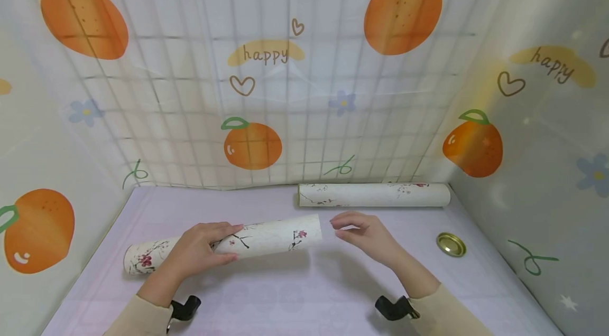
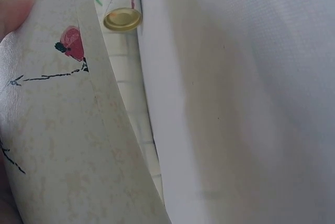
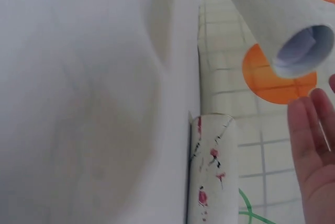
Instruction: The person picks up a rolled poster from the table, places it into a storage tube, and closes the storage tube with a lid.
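My left hand [image 1: 197, 252] grips a white cardboard tube [image 1: 271, 241] printed with plum blossom branches, thumb on the near side and fingers over the top. The tube lies aslant, its right end raised above the table. That end is uncapped, and a rolled white sheet [image 3: 297, 48] shows inside it in the right wrist view. My right hand [image 1: 368, 238] hovers just off the uncapped end, fingers loosely bent and holding nothing. On the table to its right lies a round gold metal lid [image 1: 451, 244].
A second blossom-printed tube [image 1: 371, 196] lies along the back edge of the table [image 1: 266, 304]; a gold cap [image 2: 122, 20] closes one end in the left wrist view. A curtain [image 1: 314, 130] printed with oranges hangs behind and at both sides.
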`<state>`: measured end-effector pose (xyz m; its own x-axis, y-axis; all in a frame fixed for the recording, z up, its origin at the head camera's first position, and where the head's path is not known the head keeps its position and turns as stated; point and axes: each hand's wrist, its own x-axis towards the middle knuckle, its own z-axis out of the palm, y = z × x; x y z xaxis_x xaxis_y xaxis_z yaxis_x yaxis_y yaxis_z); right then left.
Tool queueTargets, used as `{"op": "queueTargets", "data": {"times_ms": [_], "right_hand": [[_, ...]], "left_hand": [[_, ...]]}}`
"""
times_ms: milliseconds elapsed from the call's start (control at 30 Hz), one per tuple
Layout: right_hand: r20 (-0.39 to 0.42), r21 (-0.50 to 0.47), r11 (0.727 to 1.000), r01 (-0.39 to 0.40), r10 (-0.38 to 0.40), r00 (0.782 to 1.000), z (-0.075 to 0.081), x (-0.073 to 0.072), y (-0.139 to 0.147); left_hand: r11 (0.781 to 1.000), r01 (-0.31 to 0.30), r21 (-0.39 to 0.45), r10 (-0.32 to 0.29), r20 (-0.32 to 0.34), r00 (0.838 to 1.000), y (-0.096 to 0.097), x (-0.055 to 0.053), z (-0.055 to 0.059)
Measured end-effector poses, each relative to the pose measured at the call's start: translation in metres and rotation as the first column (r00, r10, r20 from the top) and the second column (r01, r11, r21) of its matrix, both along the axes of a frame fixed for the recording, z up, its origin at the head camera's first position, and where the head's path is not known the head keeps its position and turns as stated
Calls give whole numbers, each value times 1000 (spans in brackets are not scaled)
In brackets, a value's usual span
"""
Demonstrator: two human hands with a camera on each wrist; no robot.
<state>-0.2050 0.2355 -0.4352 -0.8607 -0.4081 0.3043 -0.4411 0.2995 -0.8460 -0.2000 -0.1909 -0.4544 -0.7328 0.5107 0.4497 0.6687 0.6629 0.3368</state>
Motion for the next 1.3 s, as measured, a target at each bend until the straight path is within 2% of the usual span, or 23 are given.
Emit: {"op": "queueTargets", "data": {"times_ms": [433, 800, 1033, 1133, 1300], "right_hand": [[22, 72, 997, 43, -45, 999, 14, 4, 29], [-43, 163, 977, 137, -131, 990, 19, 8, 60], [-87, 189, 967, 169, -155, 984, 18, 12, 83], [-77, 243, 949, 203, -190, 979, 18, 15, 94], [-43, 352, 897, 267, -269, 962, 21, 23, 113]], "left_hand": [[1000, -14, -1, 14, 8, 1000, -2, 0, 1], [1000, -26, 2, 26, 1, 1000, -5, 0, 0], [1000, -21, 4, 21, -9, 1000, -6, -1, -1], [1000, -16, 5, 16, -17, 1000, -7, -1, -1], [1000, -17, -2, 17, -30, 999, -7, -1, -1]]}}
